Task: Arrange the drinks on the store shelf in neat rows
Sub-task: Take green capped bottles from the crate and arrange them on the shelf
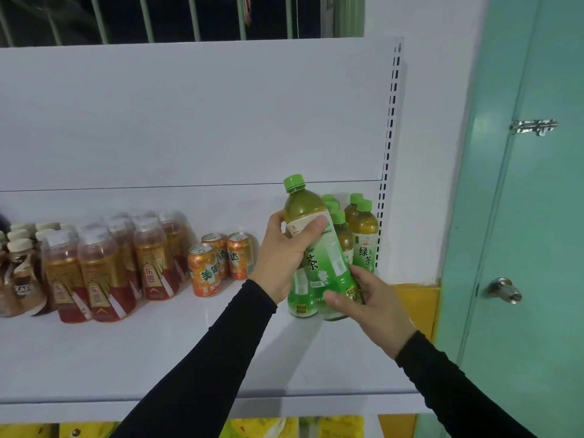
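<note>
Green tea bottle (pixel 316 248), tilted with its green cap leaning toward the upper left, sits right of centre in the frame, held above the white shelf (pixel 158 358) by both hands. Left hand (pixel 284 254) has its grip wrapped around the upper body just below the shoulder, thumb across the pale label band. Right hand (pixel 369 298) has its grip clasped around the bottom of the same bottle, thumb pressed on the lower label.

Just behind and to the right stand more green tea bottles (pixel 363 235), upright and close together against the slotted upright at the shelf's right end; 1 more stands just left of the held bottle's base, mostly hidden.

Left of the hands, 3 orange soda cans (pixel 207 270) stand in a small cluster. Farther left, amber drink bottles (pixel 94 270) with red and gold labels are grouped in rows, and brown coffee bottles (pixel 19 273) reach the left edge. Teal door (pixel 521 216) fills the right side.
</note>
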The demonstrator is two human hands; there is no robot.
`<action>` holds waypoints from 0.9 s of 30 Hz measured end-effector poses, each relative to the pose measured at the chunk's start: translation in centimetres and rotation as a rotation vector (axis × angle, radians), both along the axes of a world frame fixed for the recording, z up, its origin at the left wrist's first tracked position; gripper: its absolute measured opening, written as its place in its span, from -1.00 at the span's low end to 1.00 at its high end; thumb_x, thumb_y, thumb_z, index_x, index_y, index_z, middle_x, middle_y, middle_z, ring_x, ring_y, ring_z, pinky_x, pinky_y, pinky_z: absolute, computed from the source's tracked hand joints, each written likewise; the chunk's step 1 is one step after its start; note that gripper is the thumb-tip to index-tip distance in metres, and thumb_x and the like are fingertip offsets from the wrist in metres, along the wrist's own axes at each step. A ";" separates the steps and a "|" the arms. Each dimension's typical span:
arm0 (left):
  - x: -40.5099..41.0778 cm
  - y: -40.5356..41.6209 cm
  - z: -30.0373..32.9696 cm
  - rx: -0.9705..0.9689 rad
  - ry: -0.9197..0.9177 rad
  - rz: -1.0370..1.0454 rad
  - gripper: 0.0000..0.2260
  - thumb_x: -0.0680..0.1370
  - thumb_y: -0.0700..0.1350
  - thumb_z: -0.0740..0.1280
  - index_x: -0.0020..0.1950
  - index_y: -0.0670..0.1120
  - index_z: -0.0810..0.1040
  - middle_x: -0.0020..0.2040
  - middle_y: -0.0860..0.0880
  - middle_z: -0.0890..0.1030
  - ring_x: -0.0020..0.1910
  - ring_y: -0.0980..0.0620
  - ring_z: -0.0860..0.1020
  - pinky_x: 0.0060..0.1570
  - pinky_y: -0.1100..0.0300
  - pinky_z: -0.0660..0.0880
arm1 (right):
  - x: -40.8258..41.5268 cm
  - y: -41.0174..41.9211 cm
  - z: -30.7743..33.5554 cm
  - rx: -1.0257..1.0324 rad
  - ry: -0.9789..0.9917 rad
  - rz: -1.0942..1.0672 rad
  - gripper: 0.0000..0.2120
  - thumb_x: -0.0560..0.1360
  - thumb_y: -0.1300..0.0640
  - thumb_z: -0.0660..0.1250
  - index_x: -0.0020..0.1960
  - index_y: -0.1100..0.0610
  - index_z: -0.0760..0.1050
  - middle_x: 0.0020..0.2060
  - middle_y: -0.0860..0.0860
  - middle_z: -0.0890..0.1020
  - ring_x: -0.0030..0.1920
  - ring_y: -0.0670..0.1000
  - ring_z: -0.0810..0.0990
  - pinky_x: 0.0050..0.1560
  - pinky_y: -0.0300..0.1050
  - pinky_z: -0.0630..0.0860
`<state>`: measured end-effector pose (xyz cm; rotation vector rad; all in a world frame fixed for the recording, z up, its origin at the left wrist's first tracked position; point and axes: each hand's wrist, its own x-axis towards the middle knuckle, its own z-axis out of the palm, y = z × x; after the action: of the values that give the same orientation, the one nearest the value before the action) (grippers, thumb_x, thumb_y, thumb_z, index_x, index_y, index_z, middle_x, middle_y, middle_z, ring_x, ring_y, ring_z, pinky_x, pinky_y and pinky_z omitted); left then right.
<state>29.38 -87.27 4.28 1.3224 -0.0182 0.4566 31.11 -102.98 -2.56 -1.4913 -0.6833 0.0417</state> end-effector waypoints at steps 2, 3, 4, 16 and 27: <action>-0.2 0.3 0.2 0.010 -0.011 -0.037 -0.49 0.45 -0.02 0.49 0.35 -0.04 0.40 0.12 -0.18 0.68 -0.04 -0.06 0.69 -0.08 0.03 0.65 | 0.2 -0.1 0.2 0.103 0.106 0.102 -0.48 0.31 -0.06 0.59 0.20 0.09 0.57 0.09 0.05 0.70 0.14 0.11 0.65 0.14 0.04 0.60; -0.3 0.5 0.3 -0.002 -0.015 -0.071 -0.46 0.42 0.01 0.49 0.35 -0.02 0.41 0.13 -0.18 0.68 -0.04 -0.06 0.69 -0.09 0.04 0.64 | 0.4 -0.2 0.2 0.158 0.198 0.164 -0.38 0.27 -0.10 0.62 0.22 0.15 0.56 0.12 0.11 0.68 0.16 0.16 0.64 0.13 0.09 0.60; -0.5 0.6 0.3 -0.023 -0.012 -0.110 -0.44 0.40 0.03 0.48 0.36 -0.01 0.41 0.13 -0.17 0.68 -0.05 -0.05 0.68 -0.10 0.05 0.63 | 0.5 -0.3 0.3 0.225 0.297 0.235 -0.29 0.21 -0.12 0.64 0.23 0.20 0.57 0.15 0.17 0.66 0.17 0.20 0.63 0.11 0.12 0.61; 0.2 0.3 -0.8 -0.094 0.012 -0.062 -0.52 0.51 -0.22 0.47 0.37 -0.04 0.41 0.05 -0.20 0.71 -0.08 -0.13 0.70 -0.11 -0.03 0.66 | 0.8 -0.4 -0.1 0.058 0.148 0.120 -0.56 0.39 0.07 0.46 0.25 0.11 0.52 0.12 0.02 0.69 0.15 0.05 0.65 0.02 -0.17 0.60; 0.3 1.1 -1.2 -0.107 0.042 -0.123 -0.50 0.54 -0.16 0.44 0.45 -0.02 0.38 0.16 -0.21 0.67 -0.07 -0.13 0.68 -0.15 0.01 0.64 | 1.5 -0.5 -0.7 0.271 0.456 0.444 -0.34 0.34 -0.07 0.57 0.32 0.23 0.52 0.27 0.22 0.58 0.28 0.22 0.56 0.19 0.12 0.56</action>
<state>29.63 -86.18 3.04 1.2181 -0.0400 0.3210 32.62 -103.53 -3.31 -0.9984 -0.6046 0.5886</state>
